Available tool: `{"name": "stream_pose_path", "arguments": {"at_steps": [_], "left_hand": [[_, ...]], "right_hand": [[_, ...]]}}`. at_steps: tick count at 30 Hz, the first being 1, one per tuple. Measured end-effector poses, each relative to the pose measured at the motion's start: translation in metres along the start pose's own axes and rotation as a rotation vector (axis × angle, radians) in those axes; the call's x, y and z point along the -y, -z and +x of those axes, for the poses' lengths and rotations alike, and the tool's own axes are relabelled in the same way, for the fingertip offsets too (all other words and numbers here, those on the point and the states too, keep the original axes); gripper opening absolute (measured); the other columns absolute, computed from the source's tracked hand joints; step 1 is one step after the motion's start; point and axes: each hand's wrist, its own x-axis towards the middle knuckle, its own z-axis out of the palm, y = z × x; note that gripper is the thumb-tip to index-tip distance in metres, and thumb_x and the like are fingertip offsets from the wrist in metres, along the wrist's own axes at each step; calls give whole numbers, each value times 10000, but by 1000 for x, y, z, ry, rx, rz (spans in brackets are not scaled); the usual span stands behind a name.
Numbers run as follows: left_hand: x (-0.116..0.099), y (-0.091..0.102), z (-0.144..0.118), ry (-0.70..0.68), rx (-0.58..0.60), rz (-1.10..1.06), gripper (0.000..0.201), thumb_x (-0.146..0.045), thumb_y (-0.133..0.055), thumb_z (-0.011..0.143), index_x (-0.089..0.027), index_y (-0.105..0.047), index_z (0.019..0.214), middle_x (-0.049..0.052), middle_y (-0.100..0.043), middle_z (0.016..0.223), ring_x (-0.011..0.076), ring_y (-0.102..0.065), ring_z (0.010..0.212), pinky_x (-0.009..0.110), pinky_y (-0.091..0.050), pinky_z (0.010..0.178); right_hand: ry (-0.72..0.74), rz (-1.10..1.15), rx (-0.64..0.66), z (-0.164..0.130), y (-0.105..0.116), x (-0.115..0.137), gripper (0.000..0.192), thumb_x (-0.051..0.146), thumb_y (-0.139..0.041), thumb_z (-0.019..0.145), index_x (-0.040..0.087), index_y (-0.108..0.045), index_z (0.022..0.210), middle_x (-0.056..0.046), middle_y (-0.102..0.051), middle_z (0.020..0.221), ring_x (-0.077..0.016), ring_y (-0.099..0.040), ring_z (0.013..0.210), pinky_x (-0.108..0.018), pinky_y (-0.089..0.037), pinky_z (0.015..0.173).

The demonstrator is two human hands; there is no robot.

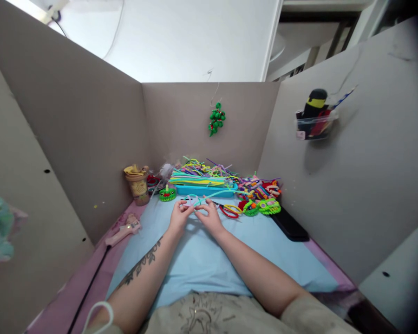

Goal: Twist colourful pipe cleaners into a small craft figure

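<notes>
Teal pipe cleaner (209, 194) lies bent over the light blue mat (202, 260) near its far edge, pinched between both hands; left hand (179, 215) and right hand (211, 218) each close fingertips narrowly on it; grey cardboard walls (90, 130) box in the desk; a blue tray (205, 189) of coloured pipe cleaners sits just behind; red scissors (230, 211) lie right of the hands; a pink glue gun (123, 230) rests on the left; no writing is readable.

Cup (137, 184) sits far left, tray (205, 189) behind both hands, scissors (230, 210) right of them, glue gun (123, 230) left on the mat (202, 260).
</notes>
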Motion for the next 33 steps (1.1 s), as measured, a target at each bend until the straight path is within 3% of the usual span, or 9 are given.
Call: {"name": "stream_pose_path", "arguments": {"at_steps": [5,15,20,25,28,33], "left_hand": [[3,-2,-2,37,38,-19,491,-280,-765,538,-175,-440,891,-13,-642,676,112,-600,617,234,-421,655],[4,-1,-3,54,12,-28,542,-264,-787,500,-170,-434,900,-10,-648,637,123,-609,590,243,-434,647],[3,-2,-2,70,-9,9,530,-264,-784,496,-169,-439,887,-9,-649,635,123,-606,583,239,-430,632],[-1,-1,-1,59,-31,23,503,-267,-767,519,-179,-430,882,-36,-628,614,106,-590,571,219,-415,614],[-1,1,0,58,-1,43,496,-270,-764,529,-182,-424,880,-34,-628,611,108,-589,564,218,-409,605],[0,0,-4,46,109,68,493,-298,-759,550,-188,-412,883,-17,-641,611,129,-599,560,240,-420,617]], "right_hand": [[83,-91,-17,-1,-2,3,110,295,-610,732,218,-688,721,-89,-477,1182,-238,-374,1188,-389,-278,991],[185,-176,9,-2,1,1,124,276,-588,761,223,-688,710,-82,-428,1216,-242,-368,1159,-405,-270,970],[204,-162,8,-2,1,4,109,262,-588,748,218,-674,699,-86,-475,1135,-240,-397,1130,-405,-283,956],[64,27,-89,0,5,7,109,289,-561,743,206,-626,769,-47,-552,874,-202,-511,924,-344,-400,828],[-57,137,-52,3,6,-1,216,380,-580,726,199,-634,832,-64,-552,973,-207,-519,934,-321,-430,770],[-145,279,23,6,2,-14,273,450,-616,680,182,-649,719,-91,-512,1141,-234,-484,1047,-317,-432,791]]}}
